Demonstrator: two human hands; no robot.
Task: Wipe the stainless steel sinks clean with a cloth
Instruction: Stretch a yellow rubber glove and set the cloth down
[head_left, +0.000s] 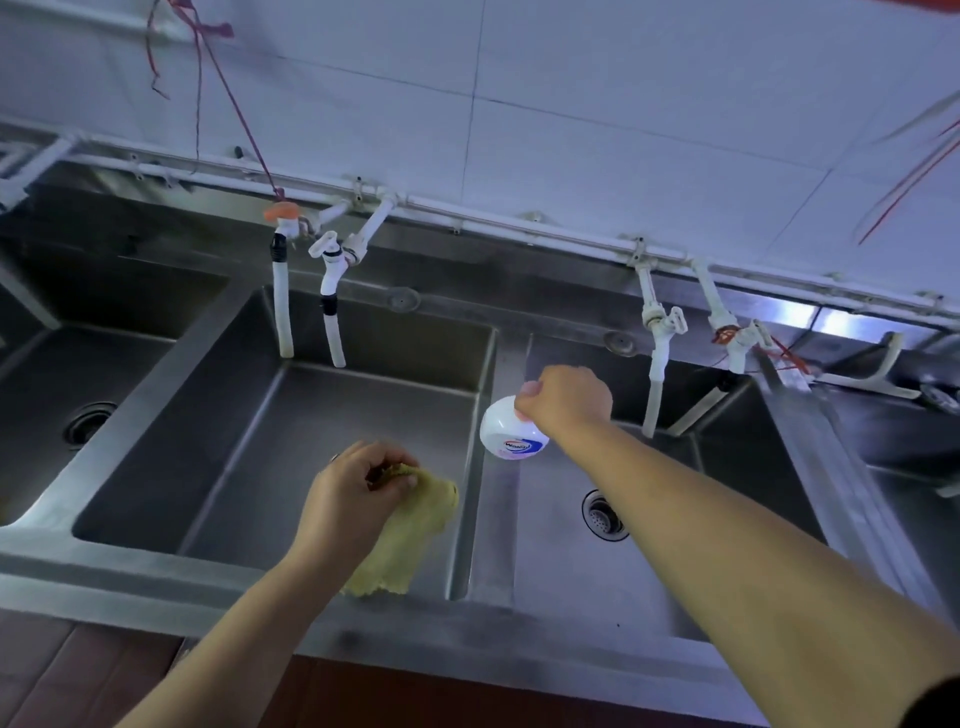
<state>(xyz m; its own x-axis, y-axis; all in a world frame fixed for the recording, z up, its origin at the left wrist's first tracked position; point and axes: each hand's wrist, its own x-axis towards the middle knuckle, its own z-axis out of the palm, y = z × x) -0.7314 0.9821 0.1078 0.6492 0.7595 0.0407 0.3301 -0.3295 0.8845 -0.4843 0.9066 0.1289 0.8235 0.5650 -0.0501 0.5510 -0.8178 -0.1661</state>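
Steel sinks (249, 415) under white tiled wall, left hand (358, 499) fingers pinching yellow cloth (410, 540) over middle basin's right side, right hand (566, 397) fingers curled round white bottle (506, 431) above the divider.

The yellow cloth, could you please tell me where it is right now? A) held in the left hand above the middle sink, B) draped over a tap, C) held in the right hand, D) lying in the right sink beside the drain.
A: the left hand pinches the yellow cloth with curled fingers above the middle sink, while the right hand grips a white bottle.
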